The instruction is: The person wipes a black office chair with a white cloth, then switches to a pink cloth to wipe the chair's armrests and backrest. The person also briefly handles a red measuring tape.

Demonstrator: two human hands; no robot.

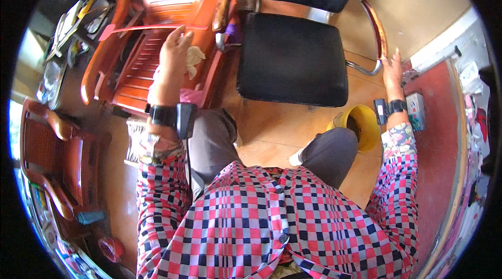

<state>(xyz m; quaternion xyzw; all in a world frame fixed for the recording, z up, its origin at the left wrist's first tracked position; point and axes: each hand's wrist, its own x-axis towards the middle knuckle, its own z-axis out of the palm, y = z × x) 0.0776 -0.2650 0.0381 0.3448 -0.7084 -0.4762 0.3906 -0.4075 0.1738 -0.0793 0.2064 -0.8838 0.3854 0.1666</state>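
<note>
My left hand is raised over a reddish wooden slatted armchair. Its fingertips meet a thin pink stick with a flat end, which spans the armchair; whether they grip it is unclear. Beside that hand, a crumpled pale cloth or paper lies on the armchair. My right hand has its fingers apart, beside the curved armrest of a black padded chair. I cannot tell whether it touches the armrest. Both wrists wear black strapped devices.
A yellow bucket stands on the tiled floor near my right knee. Along the right runs a red surface with a small box by it. Another wooden armchair stands left. A cluttered table is at upper left.
</note>
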